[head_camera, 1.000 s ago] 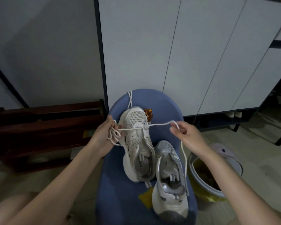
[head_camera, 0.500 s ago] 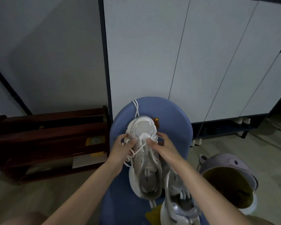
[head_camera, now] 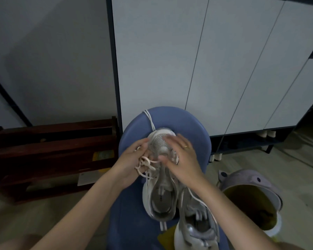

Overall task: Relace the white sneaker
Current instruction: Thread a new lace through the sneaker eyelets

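The white sneaker [head_camera: 161, 193] lies on a blue chair [head_camera: 132, 221], its toe pointing away toward the white cupboard doors [head_camera: 197, 69]. Its white lace [head_camera: 146, 164] hangs loose in a bunch by the toe. The left hand [head_camera: 132, 165] has its grip curled around that bunch of lace, just beside the sneaker's left side. The right hand [head_camera: 182, 159] rests on the top of the sneaker with its fingers spread out; it looks blurry, and I cannot tell if it is holding any lace. A gold ring [head_camera: 185, 146] shows on one finger.

A second sneaker [head_camera: 197, 230], more grey, lies touching the white one on its right, nearer the person. Another bit of lace [head_camera: 149, 118] runs over the far edge of the chair. A purple bin [head_camera: 249, 181] with a yellow bag inside stands on the floor to the right. A dark wooden rack [head_camera: 49, 152] stands to the left by the wall.
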